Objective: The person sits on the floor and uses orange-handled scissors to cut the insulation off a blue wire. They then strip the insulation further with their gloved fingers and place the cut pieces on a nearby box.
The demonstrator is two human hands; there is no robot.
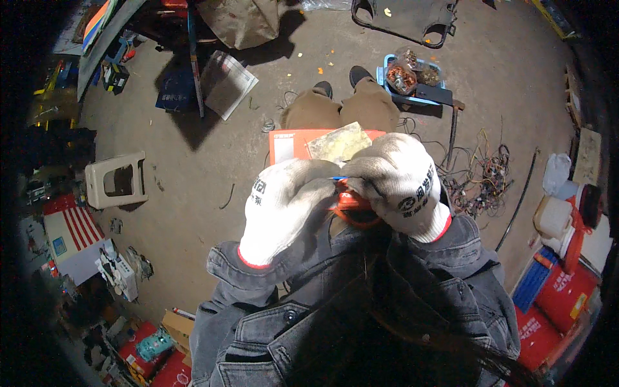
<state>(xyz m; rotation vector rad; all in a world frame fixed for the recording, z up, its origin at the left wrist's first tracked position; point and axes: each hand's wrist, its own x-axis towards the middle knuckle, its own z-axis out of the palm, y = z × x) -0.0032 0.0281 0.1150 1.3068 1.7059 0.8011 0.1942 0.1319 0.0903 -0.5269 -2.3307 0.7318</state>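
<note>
My left hand [290, 203] and my right hand [399, 181], both in white knit work gloves with printed writing and red cuffs, meet in front of my chest. Between their fingertips is a small thin blue piece [340, 178], mostly hidden by the gloves; both hands seem to pinch it. Just beneath the fingers an orange-red thing [352, 199] with writing shows in part. Across my lap lies an orange board or box [295, 136] with a pale panel, and a worn yellowish sheet or slab [341, 141] rests on it, partly behind the gloves.
A blue basket [382, 75] holding bagged small parts stands by my feet, with a hammer [453, 126] beside it. Tangled wires [476, 186] lie on the floor at the right. A beige plastic stool [92, 184] is on the left; red containers [563, 295] stand lower right.
</note>
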